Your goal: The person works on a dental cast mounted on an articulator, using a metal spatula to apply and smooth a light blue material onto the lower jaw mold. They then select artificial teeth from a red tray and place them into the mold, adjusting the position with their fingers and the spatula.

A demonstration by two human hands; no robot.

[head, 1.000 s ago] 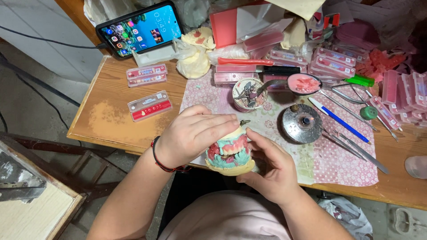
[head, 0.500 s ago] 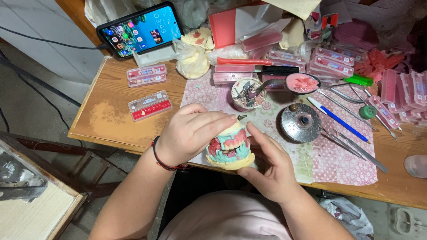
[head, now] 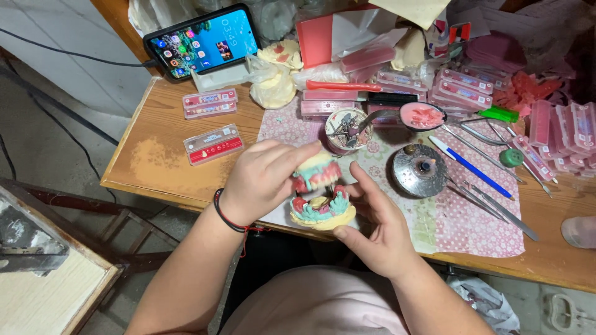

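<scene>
Two hands hold a two-part dental model over the near edge of the tabletop (head: 155, 167). Left hand (head: 261, 180): grip pinched on the upper half (head: 318, 174), lifted clear and tilted above the lower. Lower half (head: 323, 211), just below the upper half: pink wax and teeth already set in both arches. Right hand (head: 379, 229): grip cupped under and around the lower half, thumb at its base. Judged mid-check; the halves are apart, not yet closed. Right of the model, burner dish (head: 421, 170) and tools (head: 478, 198) lie untouched.
</scene>
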